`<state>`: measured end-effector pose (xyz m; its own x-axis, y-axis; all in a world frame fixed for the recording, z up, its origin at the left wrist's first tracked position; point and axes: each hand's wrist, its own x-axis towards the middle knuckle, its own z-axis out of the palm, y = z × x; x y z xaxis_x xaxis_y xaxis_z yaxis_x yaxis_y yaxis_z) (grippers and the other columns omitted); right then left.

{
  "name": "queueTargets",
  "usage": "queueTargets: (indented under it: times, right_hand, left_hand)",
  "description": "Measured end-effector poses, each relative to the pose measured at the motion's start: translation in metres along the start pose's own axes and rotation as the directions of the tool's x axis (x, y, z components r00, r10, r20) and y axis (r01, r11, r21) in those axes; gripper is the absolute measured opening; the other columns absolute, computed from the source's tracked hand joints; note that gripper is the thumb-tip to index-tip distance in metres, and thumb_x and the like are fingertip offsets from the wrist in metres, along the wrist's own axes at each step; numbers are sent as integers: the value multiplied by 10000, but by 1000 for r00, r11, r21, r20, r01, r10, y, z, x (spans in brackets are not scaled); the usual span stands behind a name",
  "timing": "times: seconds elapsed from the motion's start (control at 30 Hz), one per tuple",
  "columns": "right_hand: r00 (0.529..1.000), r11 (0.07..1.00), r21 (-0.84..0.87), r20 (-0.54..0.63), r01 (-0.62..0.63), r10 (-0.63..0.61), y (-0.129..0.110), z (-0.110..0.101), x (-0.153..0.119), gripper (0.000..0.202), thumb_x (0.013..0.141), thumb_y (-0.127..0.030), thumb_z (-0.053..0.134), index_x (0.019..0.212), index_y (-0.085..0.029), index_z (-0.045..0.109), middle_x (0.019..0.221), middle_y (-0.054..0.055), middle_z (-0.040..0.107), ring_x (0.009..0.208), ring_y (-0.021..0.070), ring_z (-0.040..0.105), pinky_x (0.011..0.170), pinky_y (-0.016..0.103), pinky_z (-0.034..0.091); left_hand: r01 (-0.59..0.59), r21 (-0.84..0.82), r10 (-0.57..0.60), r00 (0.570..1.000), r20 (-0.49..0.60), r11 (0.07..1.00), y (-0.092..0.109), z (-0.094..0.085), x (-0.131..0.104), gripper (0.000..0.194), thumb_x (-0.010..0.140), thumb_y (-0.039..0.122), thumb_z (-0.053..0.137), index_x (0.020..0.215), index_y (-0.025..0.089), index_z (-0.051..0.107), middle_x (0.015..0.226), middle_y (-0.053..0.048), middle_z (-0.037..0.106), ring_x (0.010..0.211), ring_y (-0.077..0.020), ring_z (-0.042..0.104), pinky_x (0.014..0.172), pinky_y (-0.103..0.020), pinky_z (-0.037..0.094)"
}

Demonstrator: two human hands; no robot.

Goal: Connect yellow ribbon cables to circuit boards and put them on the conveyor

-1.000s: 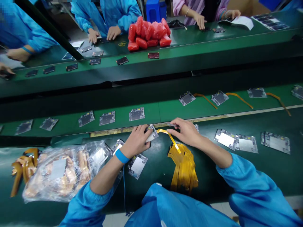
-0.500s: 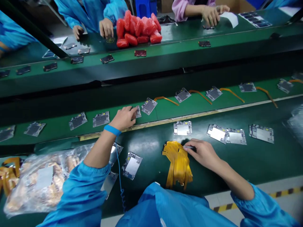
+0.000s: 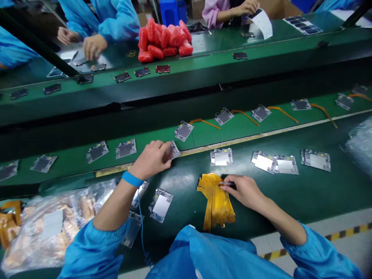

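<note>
My left hand (image 3: 153, 158), with a blue wrist strap (image 3: 132, 178), grips a circuit board (image 3: 174, 149) at the belt's near edge; the fingers partly cover it. Closed around slim tweezers (image 3: 227, 183), my right hand (image 3: 245, 190) is at the pile of orange flat flex cables (image 3: 216, 203). The tweezers' tip lies over the top of this pile; whether it grips a cable I cannot tell. Close to my left forearm lies another circuit board (image 3: 161, 205), and one more board (image 3: 221, 157) sits just beyond the cables.
Boards line the green belt (image 3: 200, 142), several with orange cables attached. More boards (image 3: 286, 165) lie at right. A clear plastic bag (image 3: 55, 228) fills the left. Red wrapped bundles (image 3: 165, 40) and two co-workers' hands (image 3: 95, 46) are across the line.
My left hand has brought the circuit board off the belt toward me and slightly right. The tweezers in my right hand have shifted left over the cable pile.
</note>
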<state>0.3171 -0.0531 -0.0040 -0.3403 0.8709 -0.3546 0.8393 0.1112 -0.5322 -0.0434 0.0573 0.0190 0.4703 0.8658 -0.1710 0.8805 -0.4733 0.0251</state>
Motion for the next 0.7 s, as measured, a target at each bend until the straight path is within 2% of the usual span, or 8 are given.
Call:
queueTargets:
  times: [0.1,0.2,0.3,0.43,0.57,0.7]
  right_hand:
    - [999,999,43,-7,33,-32,3,-5,3,158,978,-367,658,889,-248,712,842,-1,787,740,207,715,622,279,383]
    - [991,976,168,-20,136,-135,1,-10,13,192,1002,-395,621,953,-249,735,898,7,796,766,189,708,658,275,410]
    - [974,931,286,-60,224,-216,-4,-14,31,257,1021,-419,575,970,-230,742,921,26,791,802,183,700,696,274,431]
    - [966,901,348,-87,259,-244,-15,-15,66,273,988,-407,590,915,-194,745,878,43,771,782,182,669,688,268,422]
    - [957,879,383,-67,285,-281,-25,-9,100,292,966,-416,608,915,-171,757,822,27,748,720,160,621,665,255,390]
    - [960,884,379,-46,273,-277,-33,-3,120,299,955,-402,607,855,-156,745,756,9,706,692,146,570,646,242,353]
  left_hand:
    - [-63,-26,64,997,45,998,26,7,-15,590,921,387,627,1444,134,527,1116,-158,645,1036,-330,611,896,-443,502]
    - [-74,9,73,995,66,997,40,17,-24,505,977,416,600,1398,140,554,1184,-175,653,1070,-330,620,927,-453,496]
    - [-76,41,74,997,38,996,44,20,-27,440,995,428,588,1352,171,578,1271,-178,623,1110,-339,600,917,-466,497]
    - [-127,-36,127,992,-10,991,45,18,-22,427,940,387,658,1316,196,597,1332,-168,560,1143,-342,550,922,-481,500]
    - [-112,-129,117,993,32,985,45,22,-12,439,906,324,670,1318,190,599,1279,-147,545,1112,-325,529,899,-470,508]
    - [-86,-200,98,994,50,976,44,27,-5,426,878,296,676,1284,188,607,1218,-133,532,1058,-307,511,875,-456,504]
